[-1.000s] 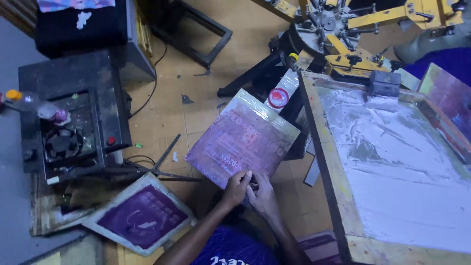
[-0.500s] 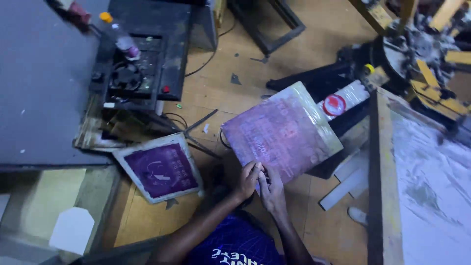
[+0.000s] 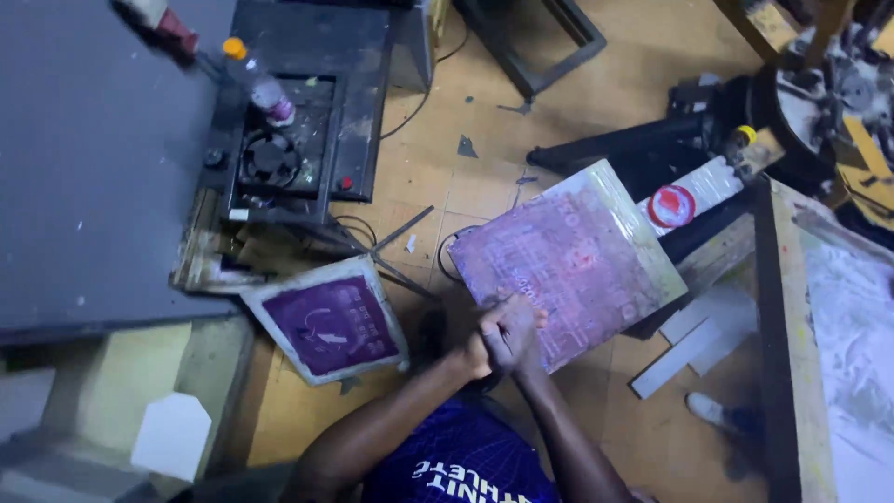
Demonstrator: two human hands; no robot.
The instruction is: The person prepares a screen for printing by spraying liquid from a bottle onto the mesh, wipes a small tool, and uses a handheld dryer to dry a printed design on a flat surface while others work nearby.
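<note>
The purple-stained rectangular printing screen sat tilted; your left hand and right hand clasped its near edge — steady it there.

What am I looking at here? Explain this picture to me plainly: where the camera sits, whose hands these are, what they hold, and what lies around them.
The picture comes from a camera worn on a person's head, looking down at their own arms and the floor. No machine does the work here; two bare hands do.

The left hand and right hand meet at the near edge of a large framed screen, a flat panel with a purple-stained face. The fingers overlap, so I cannot tell exactly how each one grips it.

To the left, a smaller framed screen with a dark purple centre leans on the tiled floor. Beyond it stands a dark metal box with a fan and a plastic bottle on top. At the right is a wooden-edged table with a pale, smeared top.
</note>
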